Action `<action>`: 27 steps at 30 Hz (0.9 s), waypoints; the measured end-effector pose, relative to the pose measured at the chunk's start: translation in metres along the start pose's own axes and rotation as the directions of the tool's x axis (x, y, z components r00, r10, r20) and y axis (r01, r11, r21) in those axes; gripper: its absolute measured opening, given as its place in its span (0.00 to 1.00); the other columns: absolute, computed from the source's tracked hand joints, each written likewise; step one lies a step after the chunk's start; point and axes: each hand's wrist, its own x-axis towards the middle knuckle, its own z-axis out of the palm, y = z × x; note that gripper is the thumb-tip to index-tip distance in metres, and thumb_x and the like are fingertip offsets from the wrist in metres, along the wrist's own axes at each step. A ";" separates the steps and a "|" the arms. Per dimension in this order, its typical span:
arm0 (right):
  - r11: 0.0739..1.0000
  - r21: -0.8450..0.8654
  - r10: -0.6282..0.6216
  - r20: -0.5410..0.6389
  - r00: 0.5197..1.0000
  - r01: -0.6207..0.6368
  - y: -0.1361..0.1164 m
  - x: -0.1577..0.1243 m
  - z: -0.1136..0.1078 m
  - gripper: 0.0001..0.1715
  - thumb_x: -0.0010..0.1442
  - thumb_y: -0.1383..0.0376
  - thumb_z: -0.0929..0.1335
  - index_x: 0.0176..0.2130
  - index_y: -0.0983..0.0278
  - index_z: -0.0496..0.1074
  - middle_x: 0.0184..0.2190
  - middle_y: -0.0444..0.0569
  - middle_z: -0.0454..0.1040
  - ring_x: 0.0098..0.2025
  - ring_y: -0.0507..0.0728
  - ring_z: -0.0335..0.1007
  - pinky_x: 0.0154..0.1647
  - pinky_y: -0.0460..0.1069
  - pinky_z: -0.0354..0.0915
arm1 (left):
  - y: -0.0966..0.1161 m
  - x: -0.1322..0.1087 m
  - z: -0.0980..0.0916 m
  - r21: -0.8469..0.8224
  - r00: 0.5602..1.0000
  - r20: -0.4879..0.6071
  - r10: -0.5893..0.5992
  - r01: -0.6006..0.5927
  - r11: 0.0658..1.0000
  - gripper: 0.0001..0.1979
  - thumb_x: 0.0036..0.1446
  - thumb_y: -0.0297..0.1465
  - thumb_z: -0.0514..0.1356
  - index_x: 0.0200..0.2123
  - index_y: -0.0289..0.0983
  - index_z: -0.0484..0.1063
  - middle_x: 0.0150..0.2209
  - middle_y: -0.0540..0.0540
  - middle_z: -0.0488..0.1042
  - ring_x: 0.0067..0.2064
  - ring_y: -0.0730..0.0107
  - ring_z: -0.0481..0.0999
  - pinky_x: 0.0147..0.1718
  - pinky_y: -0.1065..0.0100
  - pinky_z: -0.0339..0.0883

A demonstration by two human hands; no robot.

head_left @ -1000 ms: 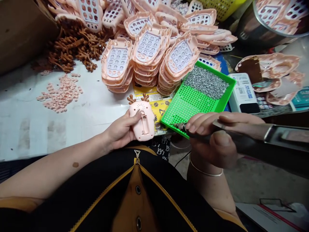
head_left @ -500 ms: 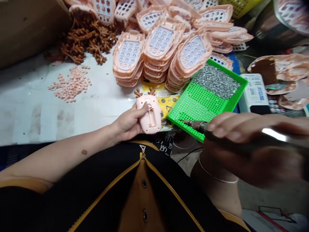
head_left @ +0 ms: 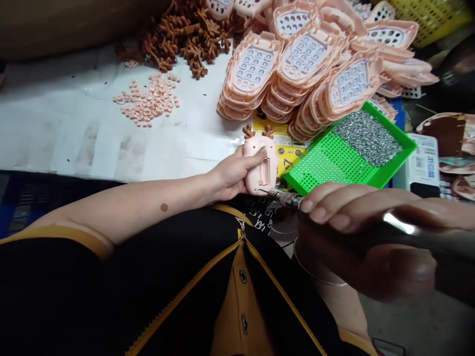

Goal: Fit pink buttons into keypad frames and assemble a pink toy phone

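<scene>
My left hand [head_left: 237,170] is closed around a pink toy phone [head_left: 254,173] with brown antlers, its back facing up and its battery compartment uncovered. The thumb presses beside that compartment. In my right hand [head_left: 356,217] is a dark electric screwdriver [head_left: 374,232], gripped by its body. Its thin tip points left and lies at the lower end of the toy's back, near a corner screw hole; whether a screw sits on the tip is too small to tell. A green perforated tray [head_left: 315,170] holding many small silver screws [head_left: 371,138] stands to the right.
Stacked pink shells [head_left: 256,66] with white keypads fill the table's back. Brown antler pieces [head_left: 185,37] and small pink parts [head_left: 148,101] lie on the white tabletop [head_left: 55,118]. A white box [head_left: 423,163] stands right of the tray, and a yellow basket [head_left: 430,20] is at the far right.
The screwdriver tip has moved left from over the green tray to the toy's lower end. My left hand still holds the toy. The whole view has shifted, with things appearing farther right.
</scene>
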 end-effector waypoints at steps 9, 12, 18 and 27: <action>0.993 -0.050 0.110 0.090 0.990 -0.106 0.012 -0.011 -0.001 0.08 0.58 0.54 0.71 0.38 0.50 0.71 0.19 0.39 0.66 0.24 0.57 0.70 0.32 0.58 0.72 | 0.001 0.001 0.001 -0.029 1.000 -0.007 -0.022 0.021 0.999 0.16 0.61 0.34 0.62 0.49 0.42 0.62 0.39 0.47 0.74 0.37 0.66 0.77 0.50 0.40 0.69; 0.990 -0.074 0.131 0.139 0.982 -0.122 0.014 -0.007 0.005 0.10 0.57 0.53 0.72 0.34 0.52 0.69 0.18 0.39 0.66 0.21 0.56 0.70 0.29 0.56 0.72 | -0.001 0.003 0.000 -0.020 1.000 -0.005 -0.014 0.014 1.000 0.17 0.60 0.34 0.62 0.50 0.42 0.61 0.39 0.48 0.74 0.35 0.67 0.76 0.48 0.41 0.69; 0.997 0.053 0.044 0.224 0.974 -0.058 0.019 0.004 0.017 0.09 0.57 0.61 0.73 0.30 0.56 0.68 0.18 0.39 0.70 0.18 0.53 0.69 0.23 0.52 0.71 | -0.001 0.005 0.001 -0.034 1.000 -0.022 -0.014 0.013 0.999 0.17 0.60 0.31 0.62 0.51 0.42 0.62 0.37 0.49 0.73 0.35 0.68 0.76 0.46 0.49 0.72; 0.992 0.071 0.088 0.178 0.980 -0.102 0.018 0.000 0.010 0.08 0.56 0.59 0.72 0.32 0.55 0.69 0.18 0.38 0.65 0.18 0.53 0.66 0.23 0.52 0.68 | 0.000 0.004 0.000 -0.043 1.000 -0.011 -0.021 0.020 0.999 0.16 0.59 0.28 0.62 0.49 0.41 0.64 0.35 0.49 0.74 0.33 0.68 0.76 0.45 0.48 0.72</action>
